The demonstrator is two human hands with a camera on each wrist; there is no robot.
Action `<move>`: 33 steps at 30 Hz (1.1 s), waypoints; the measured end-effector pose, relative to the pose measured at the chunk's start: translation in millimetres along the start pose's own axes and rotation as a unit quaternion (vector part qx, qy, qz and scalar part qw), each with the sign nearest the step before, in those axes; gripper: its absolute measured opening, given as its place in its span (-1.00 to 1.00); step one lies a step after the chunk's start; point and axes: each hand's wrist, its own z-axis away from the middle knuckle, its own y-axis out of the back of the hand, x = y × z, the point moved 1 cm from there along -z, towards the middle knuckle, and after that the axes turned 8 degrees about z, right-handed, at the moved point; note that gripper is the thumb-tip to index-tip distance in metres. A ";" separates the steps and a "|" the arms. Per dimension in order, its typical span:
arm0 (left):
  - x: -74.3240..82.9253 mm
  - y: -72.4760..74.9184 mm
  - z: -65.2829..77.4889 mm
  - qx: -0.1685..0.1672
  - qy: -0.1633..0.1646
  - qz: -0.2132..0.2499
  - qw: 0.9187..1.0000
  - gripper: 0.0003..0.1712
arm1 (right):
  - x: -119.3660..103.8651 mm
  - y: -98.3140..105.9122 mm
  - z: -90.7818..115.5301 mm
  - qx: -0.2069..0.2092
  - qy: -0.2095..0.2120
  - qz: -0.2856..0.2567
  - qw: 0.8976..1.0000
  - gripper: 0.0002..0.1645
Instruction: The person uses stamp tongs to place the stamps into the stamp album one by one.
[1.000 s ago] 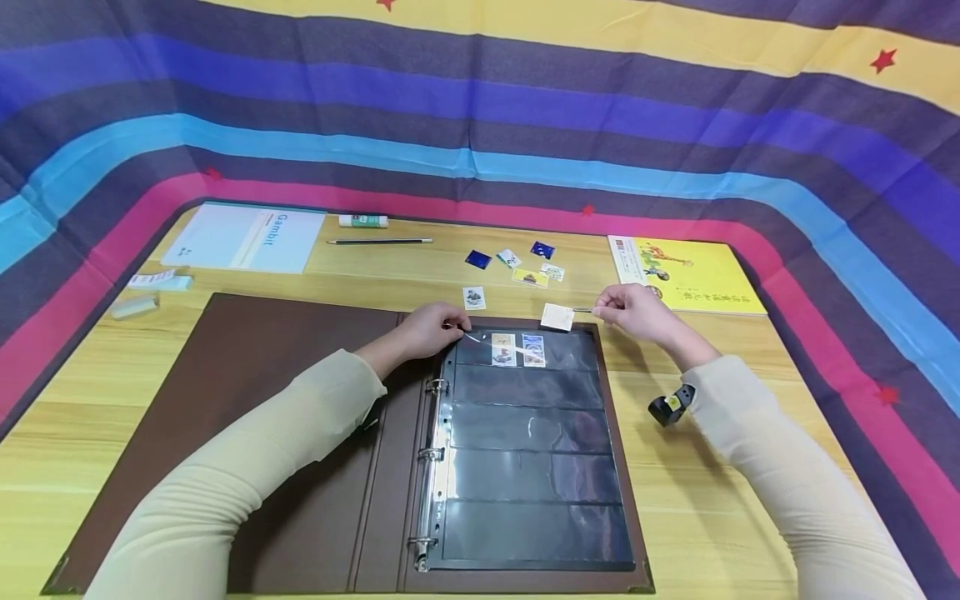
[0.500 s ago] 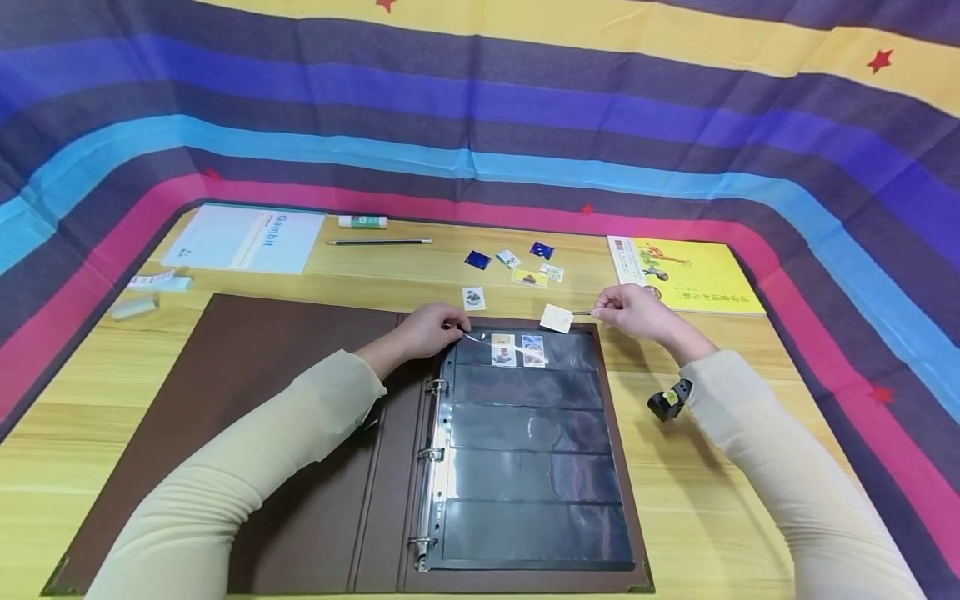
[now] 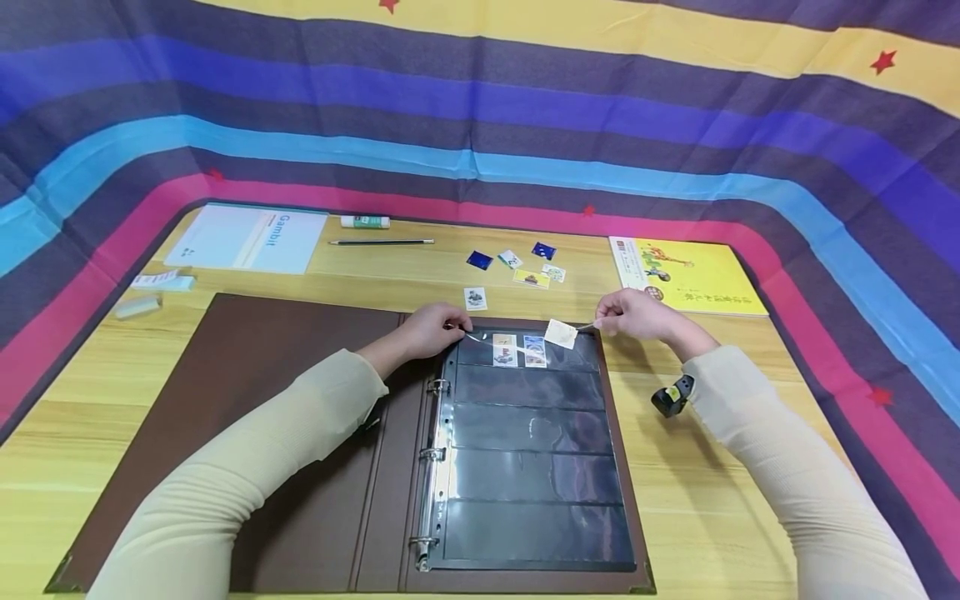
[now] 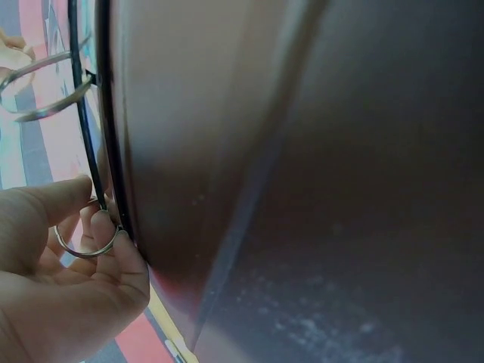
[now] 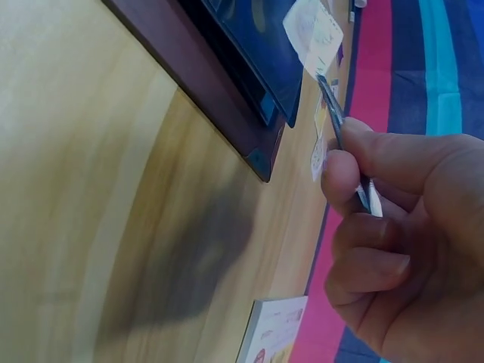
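Observation:
My right hand (image 3: 636, 315) pinches a pair of tweezers (image 5: 333, 110), whose tips hold a pale stamp (image 3: 560, 334) by one corner. The stamp is tilted and overlaps the top pocket row of the black stock page (image 3: 528, 387). At the page's upper left corner, my left hand (image 3: 433, 331) pinches its edge near a metal ring (image 4: 87, 253); a clear strip lifts away there. Two stamps sit side by side in that top row: one tan and white stamp (image 3: 505, 351) and one blue and white stamp (image 3: 535, 352). The lower rows show only black backing and glare.
The brown binder (image 3: 300, 417) lies open on the wooden table. Beyond it are a loose stamp (image 3: 476, 299), several more stamps (image 3: 531, 278), a pencil (image 3: 382, 242) and a glue stick (image 3: 365, 222). A yellow book (image 3: 697, 275) lies right, a white booklet (image 3: 247, 237) and eraser (image 3: 138, 307) left.
My right hand has moved slightly down toward the page, and the stamp in the tweezers has turned and come lower over the top pocket. The left hand stays at the corner.

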 end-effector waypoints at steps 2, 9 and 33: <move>-0.3 -0.3 -0.2 -0.001 -0.001 -0.001 1.000 -0.86 | -0.1 0.2 -0.4 -0.006 0.009 0.011 1.000 -0.90; 0.0 -1.0 -0.6 -0.001 -0.004 -0.001 1.000 -0.87 | -1.0 4.7 -0.5 -0.007 0.014 0.045 0.999 -0.92; 0.7 -0.1 -0.5 0.001 -0.001 -0.004 1.000 -0.87 | -11.7 12.7 -6.3 -0.053 0.060 0.113 0.990 -0.89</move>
